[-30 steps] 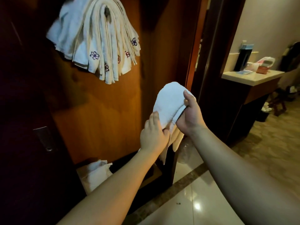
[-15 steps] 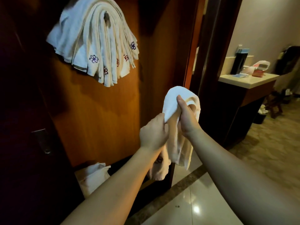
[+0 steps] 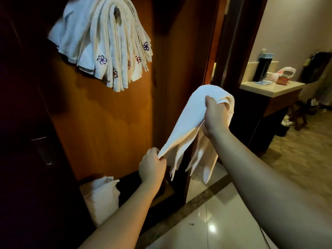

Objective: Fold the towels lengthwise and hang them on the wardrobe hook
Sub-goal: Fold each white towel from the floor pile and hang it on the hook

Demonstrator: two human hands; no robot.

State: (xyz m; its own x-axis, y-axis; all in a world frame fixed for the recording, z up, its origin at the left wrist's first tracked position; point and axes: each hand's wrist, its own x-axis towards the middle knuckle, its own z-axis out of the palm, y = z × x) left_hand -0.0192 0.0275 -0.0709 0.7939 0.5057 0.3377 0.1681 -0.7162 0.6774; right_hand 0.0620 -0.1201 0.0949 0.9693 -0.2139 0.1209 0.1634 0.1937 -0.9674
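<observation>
Step in hand: While you stretch the towel (image 3: 186,121) between both hands, the lengthwise fold is being set; judged not yet ready for hanging, as several loose edges dangle below.
Towel position: at centre of view, running from 1 o'clock down to 7 o'clock, in the air and well apart from the hook (image 3: 117,11).
Right hand (image 3: 213,116): your fingers are curled tight on the towel's upper end, bunching the cloth over the knuckles.
Left hand (image 3: 151,166): your fingers pinch the lower corner, pulling the top layer taut.
Hook: at 11 o'clock, on the wardrobe panel (image 3: 111,123), already loaded with a stack (image 3: 106,51) of folded towels draped over it.
Next move, judged: you need the hanging edges gathered flush, then the folded towel lifted toward 11 o'clock and laid over the stack; the hook looks crowded, so slipping is a risk.
Markings: purple flower embroidery on the stack's corners; no readable writing or brand anywhere.
Other: a white bag (image 3: 100,196) sits at 7 o'clock, on the wardrobe's low shelf.
</observation>
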